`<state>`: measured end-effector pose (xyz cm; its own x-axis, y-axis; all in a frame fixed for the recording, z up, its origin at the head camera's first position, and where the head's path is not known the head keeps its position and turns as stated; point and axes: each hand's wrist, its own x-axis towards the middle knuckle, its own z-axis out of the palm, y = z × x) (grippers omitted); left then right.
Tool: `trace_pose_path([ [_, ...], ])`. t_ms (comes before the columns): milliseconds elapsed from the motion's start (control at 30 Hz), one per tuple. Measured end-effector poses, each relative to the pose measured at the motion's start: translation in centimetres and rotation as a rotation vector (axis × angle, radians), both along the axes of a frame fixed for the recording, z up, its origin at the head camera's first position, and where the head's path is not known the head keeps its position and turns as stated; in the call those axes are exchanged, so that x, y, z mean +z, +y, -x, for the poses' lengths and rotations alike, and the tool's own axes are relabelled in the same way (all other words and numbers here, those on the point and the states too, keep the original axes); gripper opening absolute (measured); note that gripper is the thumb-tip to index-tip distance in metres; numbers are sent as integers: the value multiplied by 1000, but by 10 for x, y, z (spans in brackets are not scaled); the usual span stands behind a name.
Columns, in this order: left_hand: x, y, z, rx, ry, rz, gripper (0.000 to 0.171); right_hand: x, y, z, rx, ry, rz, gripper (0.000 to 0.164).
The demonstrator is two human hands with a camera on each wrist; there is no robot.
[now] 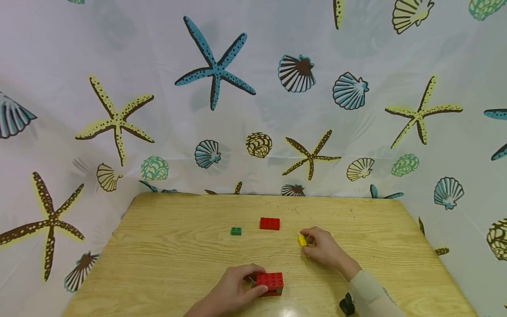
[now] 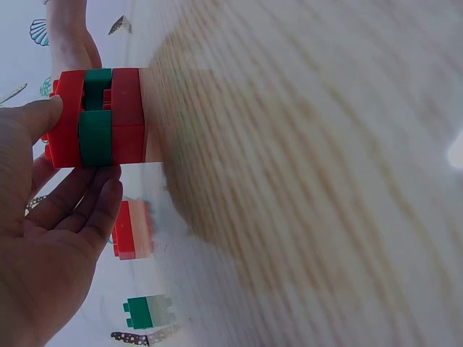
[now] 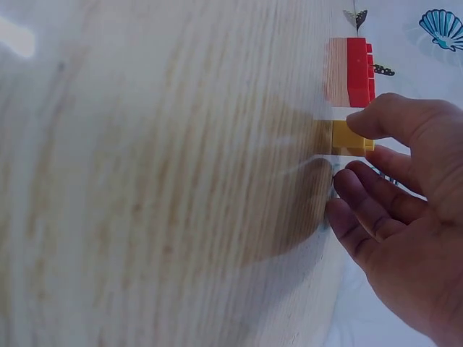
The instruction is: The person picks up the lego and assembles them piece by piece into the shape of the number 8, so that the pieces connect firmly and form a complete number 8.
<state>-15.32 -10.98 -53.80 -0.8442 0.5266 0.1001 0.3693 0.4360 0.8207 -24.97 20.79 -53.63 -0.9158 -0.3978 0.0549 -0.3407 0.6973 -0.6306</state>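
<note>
Block (image 1: 273,283), red-green, gripped by left hand (image 1: 231,287), lower centre, studs (image 1: 270,278) up, long axis left-to-right; yellow brick (image 1: 302,241) pinched by right hand (image 1: 325,248).

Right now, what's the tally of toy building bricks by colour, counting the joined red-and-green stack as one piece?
Loose red studded brick: 1
Loose green studded brick: 1
Yellow studded brick: 1
Red-and-green brick stack: 1
Total: 4

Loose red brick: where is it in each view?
Head: loose red brick below centre, right of the green brick.
Left wrist: loose red brick lower left, below the red-and-green stack.
Right wrist: loose red brick upper right, above the yellow brick.
Shared landmark: wooden tabletop, in all three.
</note>
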Motion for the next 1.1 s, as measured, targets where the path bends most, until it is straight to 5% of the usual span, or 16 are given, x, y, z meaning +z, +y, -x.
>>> trace_pose_path([
  [467, 2, 0, 0, 0, -8, -1, 39, -2, 0, 1, 15, 39, -9, 39],
  [1100, -2, 0, 1, 4, -10, -1, 38, 14, -7, -12, -37, -46, 55, 34],
])
